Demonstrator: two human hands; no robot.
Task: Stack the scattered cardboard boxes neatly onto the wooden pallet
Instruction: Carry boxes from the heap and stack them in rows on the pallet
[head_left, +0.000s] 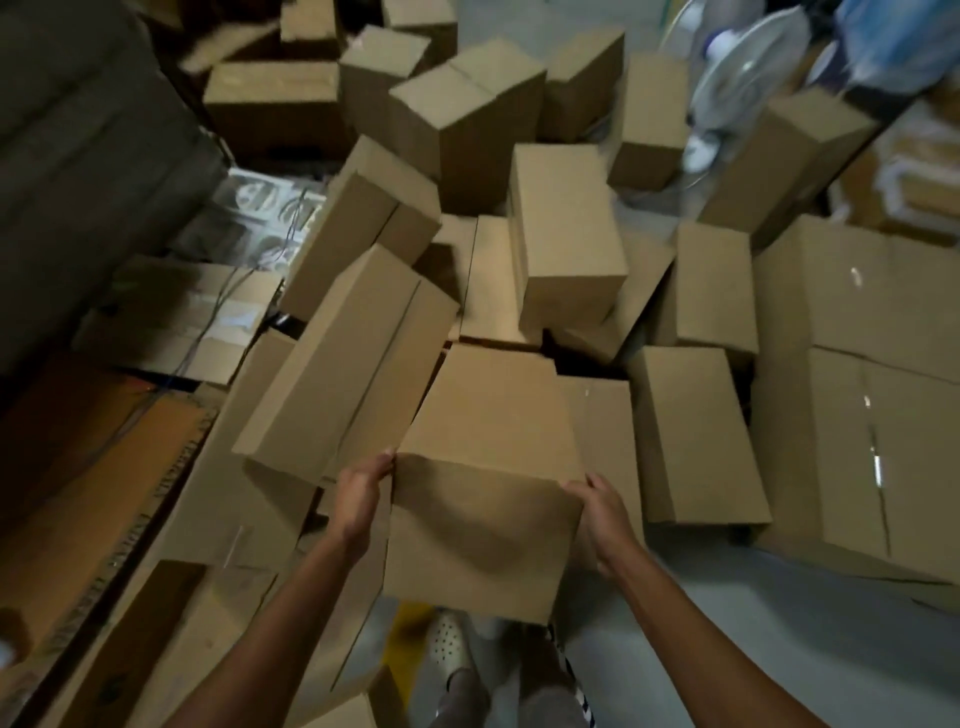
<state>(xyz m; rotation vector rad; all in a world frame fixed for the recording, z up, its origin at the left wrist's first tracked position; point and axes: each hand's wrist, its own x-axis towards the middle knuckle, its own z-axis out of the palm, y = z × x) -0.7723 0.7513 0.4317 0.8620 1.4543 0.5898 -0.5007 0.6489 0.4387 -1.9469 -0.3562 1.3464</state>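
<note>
Cardboard everywhere, so I'd say you're near the start of this one. Going left to right: flattened sheets (171, 322) lie along the left side. Next, a long tilted box (343, 364) leans on the heap, and right beside it is the one box you've actually got in hand. Your left hand (361, 493) grips the near left corner of the held box (483, 499), fingers wrapped onto the side. Your right hand (597, 512) clamps the near right corner the same way. The box is held up in front of your feet. Past it, an upright box (569, 234) and plenty more lie tumbled, while the big taped boxes (857, 389) on the far right look squared up.

I can't make out the wooden pallet anywhere, so I can't tell whether anything's stacked on it yet.

Writing-wise: black print runs along the orange-brown sheet (78, 467) at the left, too blurred to read. The boxes themselves show no labels I can see.
</note>
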